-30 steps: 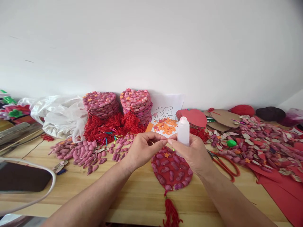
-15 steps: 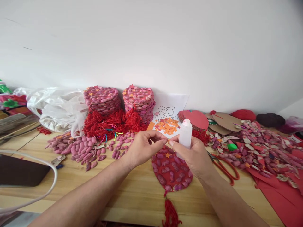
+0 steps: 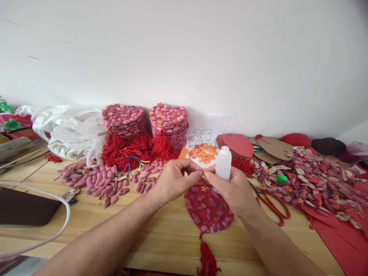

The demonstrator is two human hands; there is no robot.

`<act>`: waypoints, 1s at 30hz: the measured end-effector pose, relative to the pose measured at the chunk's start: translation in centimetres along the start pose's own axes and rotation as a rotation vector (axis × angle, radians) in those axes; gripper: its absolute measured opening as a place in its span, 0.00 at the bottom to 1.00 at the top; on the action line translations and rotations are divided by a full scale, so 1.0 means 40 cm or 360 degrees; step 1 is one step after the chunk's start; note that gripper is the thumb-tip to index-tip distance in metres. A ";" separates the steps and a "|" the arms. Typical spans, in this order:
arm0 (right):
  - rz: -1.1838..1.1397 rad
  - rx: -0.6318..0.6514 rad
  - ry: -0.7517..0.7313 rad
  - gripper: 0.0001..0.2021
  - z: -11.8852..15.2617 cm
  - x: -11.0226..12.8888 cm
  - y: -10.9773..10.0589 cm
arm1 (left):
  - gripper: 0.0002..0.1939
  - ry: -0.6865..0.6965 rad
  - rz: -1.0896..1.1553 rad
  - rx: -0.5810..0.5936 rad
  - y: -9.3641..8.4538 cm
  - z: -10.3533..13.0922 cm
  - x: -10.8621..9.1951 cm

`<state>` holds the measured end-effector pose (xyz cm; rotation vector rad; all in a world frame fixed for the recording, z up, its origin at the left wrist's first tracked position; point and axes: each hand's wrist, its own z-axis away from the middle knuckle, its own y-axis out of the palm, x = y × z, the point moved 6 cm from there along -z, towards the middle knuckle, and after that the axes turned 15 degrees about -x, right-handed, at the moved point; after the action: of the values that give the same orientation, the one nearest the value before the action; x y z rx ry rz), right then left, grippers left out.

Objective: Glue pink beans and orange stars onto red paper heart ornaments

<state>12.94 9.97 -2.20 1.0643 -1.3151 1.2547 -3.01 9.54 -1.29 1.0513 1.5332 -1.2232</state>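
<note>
My right hand (image 3: 234, 188) is wrapped round a translucent white squeeze bottle (image 3: 223, 165), which stands nearly upright in it. The fingertips of my left hand (image 3: 178, 178) are pinched together and meet my right thumb and finger. Between the two hands shows a speck of a small orange paper piece (image 3: 204, 171), mostly hidden by the fingers. Just below lies a red round board (image 3: 202, 199) covered with pink peanuts, with an orange star (image 3: 204, 188) near its top. A red tassel (image 3: 207, 257) hangs from its lower end toward the table's front edge.
Behind my hands, orange and red paper stars (image 3: 205, 153) lie on a white sheet (image 3: 212, 122). Two stacks of peanut-covered boards (image 3: 123, 120) stand near the wall. Loose peanuts (image 3: 97, 180) lie to the left. Orange-handled scissors (image 3: 274, 207) and a peanut heap (image 3: 316, 184) are on the right.
My right hand and the bottle have shifted slightly left, closer to my left fingertips. The board and everything else on the table stay in place.
</note>
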 end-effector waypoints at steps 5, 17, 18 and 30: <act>-0.0145 0.0065 0.0011 0.18 -0.004 0.005 -0.008 | 0.11 -0.0082 0.0063 -0.0018 -0.006 -0.009 0.005; 0.0288 -0.0035 -0.0323 0.16 0.013 0.085 -0.052 | 0.13 -0.0233 0.0210 -0.0347 -0.070 -0.038 -0.006; 0.0370 -0.0076 -0.0396 0.16 0.014 0.091 -0.056 | 0.13 -0.0214 0.0203 -0.0361 -0.075 -0.040 -0.009; 0.0667 -0.0350 -0.0760 0.14 0.031 0.120 -0.058 | 0.12 -0.0114 0.0136 -0.0390 -0.095 -0.046 -0.024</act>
<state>14.55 8.71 2.89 0.9939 -2.0747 1.1496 -6.67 10.68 0.75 0.8929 1.5230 -0.9759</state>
